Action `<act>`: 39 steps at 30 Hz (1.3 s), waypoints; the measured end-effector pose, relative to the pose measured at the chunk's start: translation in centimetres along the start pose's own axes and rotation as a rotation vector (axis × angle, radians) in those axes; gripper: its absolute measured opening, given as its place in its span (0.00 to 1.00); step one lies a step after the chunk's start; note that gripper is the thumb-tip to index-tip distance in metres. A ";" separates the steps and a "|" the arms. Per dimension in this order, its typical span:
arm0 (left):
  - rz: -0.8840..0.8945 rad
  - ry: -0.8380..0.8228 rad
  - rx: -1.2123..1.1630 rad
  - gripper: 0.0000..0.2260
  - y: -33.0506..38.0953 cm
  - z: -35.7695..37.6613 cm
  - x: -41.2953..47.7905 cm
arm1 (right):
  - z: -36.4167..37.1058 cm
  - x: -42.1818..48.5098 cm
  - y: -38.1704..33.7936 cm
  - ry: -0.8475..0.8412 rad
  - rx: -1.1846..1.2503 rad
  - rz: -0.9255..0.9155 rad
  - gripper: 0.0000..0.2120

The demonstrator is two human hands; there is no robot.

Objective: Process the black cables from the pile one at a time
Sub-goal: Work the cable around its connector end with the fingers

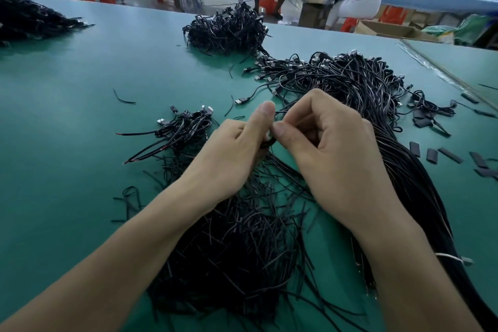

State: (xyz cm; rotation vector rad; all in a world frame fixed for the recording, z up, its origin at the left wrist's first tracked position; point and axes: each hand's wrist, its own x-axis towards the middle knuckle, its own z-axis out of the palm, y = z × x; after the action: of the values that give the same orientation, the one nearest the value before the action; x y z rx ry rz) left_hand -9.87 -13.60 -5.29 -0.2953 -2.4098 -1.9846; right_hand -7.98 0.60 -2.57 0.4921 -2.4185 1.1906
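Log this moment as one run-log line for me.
left hand: grips black cable | right hand: pinches same cable | cable pile: right of hands | green table: underneath

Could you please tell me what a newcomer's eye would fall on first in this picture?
Two bare hands meet at centre, the left hand and right hand pinching one black cable between them. Black cable heaps surround them on the green table, one big pile at right.

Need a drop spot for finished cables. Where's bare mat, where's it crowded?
Bare: left half of the mat, bordered by far-left pile, back pile and small bundle; also the near-left corner. Crowded: centre, where left hand and right hand hold a cable over the offcut heap; the right, with big pile and sleeve bits.
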 end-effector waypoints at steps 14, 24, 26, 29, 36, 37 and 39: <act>0.091 0.222 0.103 0.27 -0.7 -1.3 0.6 | 3.6 -1.2 3.2 -0.703 -0.346 0.369 0.06; 0.047 0.215 0.110 0.24 -0.5 -1.2 0.6 | 3.6 -1.5 3.3 -0.758 -0.316 0.302 0.10; 0.040 0.217 0.073 0.24 -0.3 -1.2 0.6 | 3.9 -1.6 3.0 -0.767 -0.303 0.285 0.10; 0.034 0.231 -0.027 0.24 -0.2 -1.1 0.6 | 4.3 -1.6 3.1 -0.708 -0.269 0.257 0.05; -0.042 0.272 -0.035 0.27 -0.2 -1.0 0.6 | 4.7 -1.4 3.4 -0.744 -0.302 0.260 0.02; -0.038 0.263 -0.012 0.26 0.0 -1.0 0.6 | 4.7 -1.3 3.3 -0.757 -0.309 0.266 0.02; -0.018 0.241 0.023 0.25 0.1 -0.8 0.4 | 4.7 -1.2 3.4 -0.790 -0.317 0.274 0.01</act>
State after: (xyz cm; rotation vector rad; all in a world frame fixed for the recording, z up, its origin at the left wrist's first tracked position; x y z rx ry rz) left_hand -10.35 -14.32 -4.94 -0.0312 -2.2909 -1.8744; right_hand -9.52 -1.08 -8.05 0.6272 -3.3643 0.7500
